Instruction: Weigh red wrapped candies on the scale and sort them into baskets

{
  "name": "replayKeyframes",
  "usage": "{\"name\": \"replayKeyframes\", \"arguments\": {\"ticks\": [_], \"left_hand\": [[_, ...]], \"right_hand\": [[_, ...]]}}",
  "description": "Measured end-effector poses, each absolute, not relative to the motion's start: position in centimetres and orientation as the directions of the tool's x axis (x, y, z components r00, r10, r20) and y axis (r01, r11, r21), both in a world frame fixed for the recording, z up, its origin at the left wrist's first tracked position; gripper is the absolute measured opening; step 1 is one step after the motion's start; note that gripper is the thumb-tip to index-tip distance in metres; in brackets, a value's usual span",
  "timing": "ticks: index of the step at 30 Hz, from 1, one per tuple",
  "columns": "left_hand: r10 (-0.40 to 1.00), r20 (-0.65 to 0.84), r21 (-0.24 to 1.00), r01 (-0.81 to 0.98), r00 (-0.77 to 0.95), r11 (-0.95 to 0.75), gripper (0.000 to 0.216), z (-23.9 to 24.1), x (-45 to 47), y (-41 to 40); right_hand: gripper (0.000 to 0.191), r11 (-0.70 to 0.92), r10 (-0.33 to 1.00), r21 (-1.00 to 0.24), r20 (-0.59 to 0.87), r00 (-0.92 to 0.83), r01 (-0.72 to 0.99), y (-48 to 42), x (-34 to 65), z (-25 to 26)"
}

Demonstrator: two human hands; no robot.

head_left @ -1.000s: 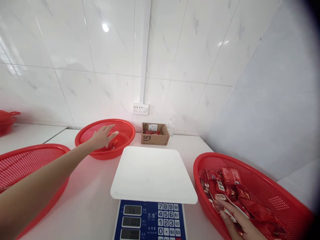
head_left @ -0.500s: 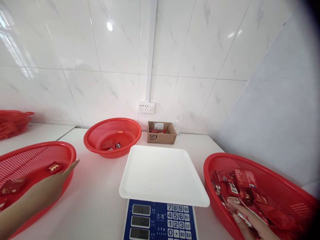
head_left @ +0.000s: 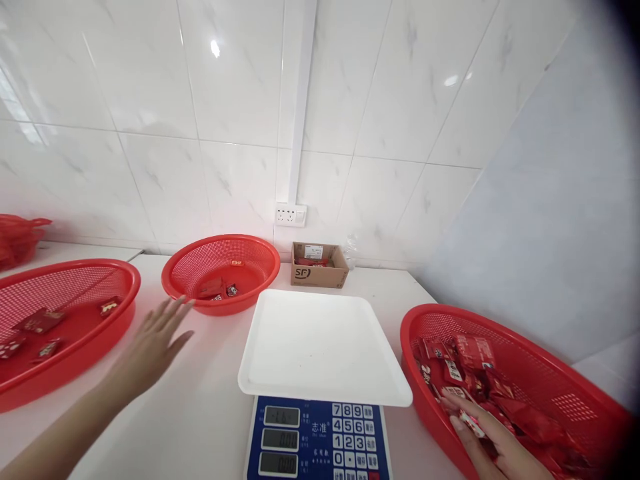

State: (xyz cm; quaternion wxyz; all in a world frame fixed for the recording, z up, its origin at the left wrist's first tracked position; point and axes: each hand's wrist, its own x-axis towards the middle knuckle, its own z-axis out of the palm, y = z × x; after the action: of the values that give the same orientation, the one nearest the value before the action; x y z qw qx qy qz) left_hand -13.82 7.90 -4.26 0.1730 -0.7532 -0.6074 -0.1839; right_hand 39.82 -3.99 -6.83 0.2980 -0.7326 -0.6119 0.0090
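Slippage worries me most: the right hand [head_left: 495, 437] pinches a small wrapped packet [head_left: 471, 424] between thumb and fingers in the right basket [head_left: 407, 333], and slick film (so it looks from my end) could let it slide among the loose packets [head_left: 475, 350]. The left hand [head_left: 150, 350], fingers spread and holding nothing, hangs over the worktop [head_left: 200, 400]; a careless swing could knock the far basket [head_left: 273, 267] or jog the scale pan [head_left: 327, 350].
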Motion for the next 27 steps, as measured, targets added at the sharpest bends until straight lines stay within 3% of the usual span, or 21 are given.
{"name": "replayKeyframes", "arguments": {"ticks": [5,12,17,20,23,27], "left_hand": [[0.883,0.424,-0.028,0.978,0.198,-0.206,0.052,-4.1,-9.3,10.9],[0.898,0.434,0.01,0.997,0.066,-0.078,0.038,-2.7,-12.2,11.9],[0.828,0.554,0.21,0.977,-0.088,-0.036,0.036,-2.8,-14.0,10.5],[0.783,0.605,0.363,0.925,-0.142,-0.112,0.042,-2.8,-11.6,8.8],[0.78,0.594,0.519,0.835,-0.199,-0.182,0.034,-3.0,-6.9,6.8],[0.648,0.76,0.484,0.712,-0.054,-0.508,0.022,-3.6,-0.7,5.2]], "right_hand": [[0.041,-0.08,0.901,-0.468,0.344,0.265,0.88,-4.1,39.4,-6.3],[0.037,-0.069,0.882,-0.53,0.363,0.3,0.845,-4.4,38.3,-4.6],[0.038,-0.112,0.885,-0.629,0.29,0.365,0.769,-4.4,37.8,-3.6],[0.041,-0.15,0.838,-0.71,0.279,0.47,0.688,-4.4,36.9,-2.8],[0.041,-0.068,0.826,-0.807,0.284,0.486,0.586,-3.8,34.6,-1.7],[0.036,0.07,0.922,-0.878,0.238,0.306,0.473,-1.4,30.0,-0.6]]}}
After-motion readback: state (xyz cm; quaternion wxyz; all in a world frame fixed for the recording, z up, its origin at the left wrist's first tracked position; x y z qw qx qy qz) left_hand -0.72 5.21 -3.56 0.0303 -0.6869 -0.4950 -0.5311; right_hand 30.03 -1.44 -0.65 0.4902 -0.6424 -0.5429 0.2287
